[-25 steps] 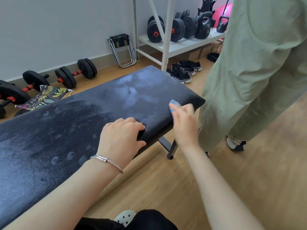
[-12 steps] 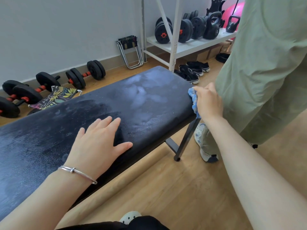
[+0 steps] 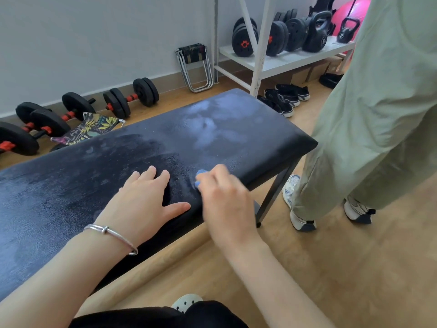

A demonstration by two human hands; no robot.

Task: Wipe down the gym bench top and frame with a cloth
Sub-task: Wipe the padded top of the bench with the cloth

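The black padded bench top [image 3: 236,129] runs from the lower left to the middle right, with pale smears near its far end. Its dark metal leg [image 3: 272,197] shows under the right end. My left hand [image 3: 144,204] lies flat on the near part of the pad, fingers spread, a silver bangle on the wrist. Just to its right, my right hand [image 3: 224,200] grips a small blue cloth [image 3: 199,177] against the pad near the front edge. Most of the cloth is hidden under the fingers.
A person in loose green trousers [image 3: 378,114] stands close to the bench's right end. Dumbbells [image 3: 132,97] lie along the wall at the left. A white rack [image 3: 279,60] with weight plates and kettlebells stands behind, shoes beneath it. A folded stool [image 3: 195,67] leans on the wall.
My right hand has swept the cloth from the bench's right end back along the front edge toward my left hand. The left hand has stayed flat on the pad.
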